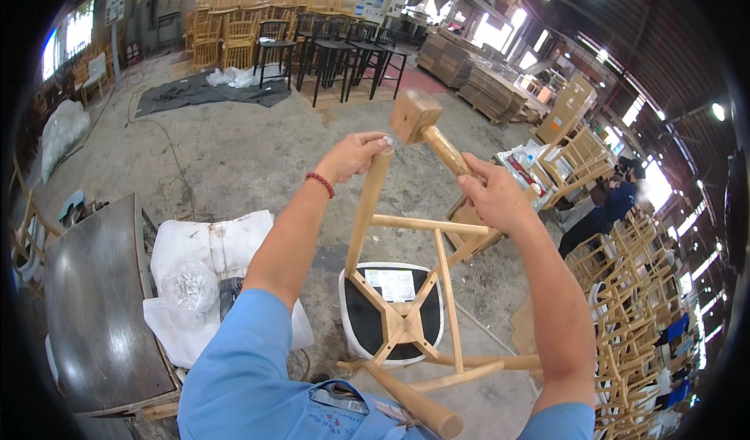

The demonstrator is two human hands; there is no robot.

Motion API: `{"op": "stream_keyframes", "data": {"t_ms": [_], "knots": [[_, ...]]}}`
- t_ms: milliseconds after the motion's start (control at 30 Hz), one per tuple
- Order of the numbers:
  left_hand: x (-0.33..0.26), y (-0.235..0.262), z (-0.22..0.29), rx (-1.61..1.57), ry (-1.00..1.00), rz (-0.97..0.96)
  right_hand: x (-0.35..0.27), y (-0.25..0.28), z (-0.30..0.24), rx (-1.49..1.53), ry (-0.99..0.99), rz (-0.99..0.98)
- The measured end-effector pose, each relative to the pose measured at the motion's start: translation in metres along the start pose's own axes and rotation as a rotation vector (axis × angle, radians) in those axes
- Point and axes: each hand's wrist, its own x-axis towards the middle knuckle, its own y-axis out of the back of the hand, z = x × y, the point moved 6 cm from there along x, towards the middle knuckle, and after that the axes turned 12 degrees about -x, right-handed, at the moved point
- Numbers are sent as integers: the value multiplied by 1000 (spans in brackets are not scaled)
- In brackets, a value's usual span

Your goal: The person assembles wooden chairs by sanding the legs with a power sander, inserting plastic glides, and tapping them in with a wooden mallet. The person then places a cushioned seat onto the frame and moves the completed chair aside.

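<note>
An upturned wooden stool or chair (367, 213) stands in front of me, legs up, its black seat underside (363, 319) bearing crossed wooden braces and a white label (391, 285). At the top of its far left leg, my left hand (350, 159) pinches a small whitish piece (387, 140), perhaps a foot glide, against the leg's end. My right hand (496, 199) is wrapped round the handle of a wooden mallet (416, 118). The mallet's block head hangs just above and right of that leg end, apart from my left fingers.
A dark tabletop (98, 307) is at the left, beside white padding (211, 245) with a clear bag of small pieces (187, 288). Black stools (332, 49) stand ahead. Stacked chair frames (641, 323) fill the right, near a person in dark clothes (601, 206).
</note>
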Motion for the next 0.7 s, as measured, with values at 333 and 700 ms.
{"op": "stream_keyframes", "data": {"t_ms": [333, 700], "knots": [[-12, -3, -27, 79, 31, 56, -24, 162, -52, 475, 197, 723], [-23, 18, -66, 278, -32, 123, -116, 2, 67, 186, -213, -181]]}}
